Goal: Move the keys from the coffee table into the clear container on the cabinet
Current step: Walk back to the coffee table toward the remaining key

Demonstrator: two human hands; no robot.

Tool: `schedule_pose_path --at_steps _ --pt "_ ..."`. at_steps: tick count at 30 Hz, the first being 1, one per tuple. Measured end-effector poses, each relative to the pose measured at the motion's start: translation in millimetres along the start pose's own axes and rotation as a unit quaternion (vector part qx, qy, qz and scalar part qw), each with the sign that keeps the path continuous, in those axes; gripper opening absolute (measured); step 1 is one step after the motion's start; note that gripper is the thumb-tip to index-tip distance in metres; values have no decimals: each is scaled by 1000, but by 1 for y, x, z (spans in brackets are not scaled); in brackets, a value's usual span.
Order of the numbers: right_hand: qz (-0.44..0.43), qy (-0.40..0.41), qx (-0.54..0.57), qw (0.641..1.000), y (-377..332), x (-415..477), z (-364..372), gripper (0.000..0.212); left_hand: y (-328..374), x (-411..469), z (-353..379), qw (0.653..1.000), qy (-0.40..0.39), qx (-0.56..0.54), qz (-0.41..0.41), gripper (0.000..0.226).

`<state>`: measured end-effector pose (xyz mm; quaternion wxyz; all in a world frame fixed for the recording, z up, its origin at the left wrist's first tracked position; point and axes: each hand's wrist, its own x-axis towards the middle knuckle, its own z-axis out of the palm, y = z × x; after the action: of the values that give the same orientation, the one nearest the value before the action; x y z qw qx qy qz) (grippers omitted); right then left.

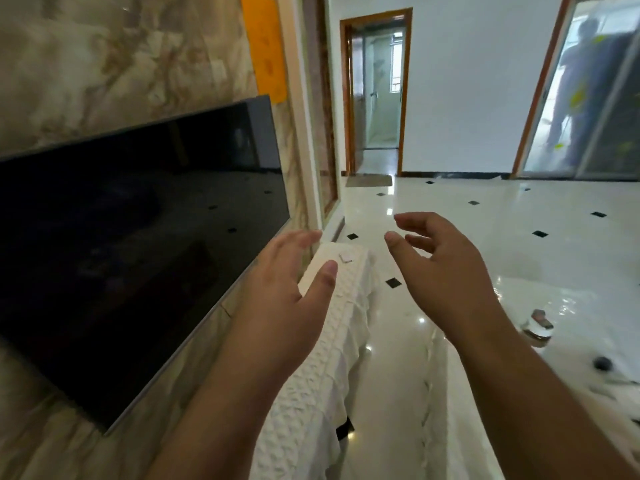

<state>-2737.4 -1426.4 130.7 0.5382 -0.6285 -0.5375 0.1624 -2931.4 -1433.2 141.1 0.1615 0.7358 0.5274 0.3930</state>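
Both my hands are raised in front of me and hold nothing. My left hand hovers with fingers apart over the cabinet, which is draped in a white textured cloth below the TV. My right hand is open above the floor gap between the cabinet and the coffee table, a glossy white surface at the right. On the coffee table lie a clear glass object and a small dark item. I cannot make out any keys. No clear container is visible on the cabinet.
A large black TV hangs on the marble wall at left. A small white tag lies on the cabinet's far end. Glossy white floor with black diamond tiles runs to a doorway. A person stands behind glass doors, far right.
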Motion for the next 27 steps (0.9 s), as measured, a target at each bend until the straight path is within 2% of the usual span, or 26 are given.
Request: schedule_pose_path --at_steps 9,17,27 --pt "20 19 -28 999 45 41 -22 35 23 45 59 999 -30 5 9 40" --pt "68 37 -81 994 87 55 -43 41 24 75 109 993 -83 -83 13 37" --pt "123 108 -163 973 117 85 -34 44 -22 144 152 978 -156 -129 46 38"
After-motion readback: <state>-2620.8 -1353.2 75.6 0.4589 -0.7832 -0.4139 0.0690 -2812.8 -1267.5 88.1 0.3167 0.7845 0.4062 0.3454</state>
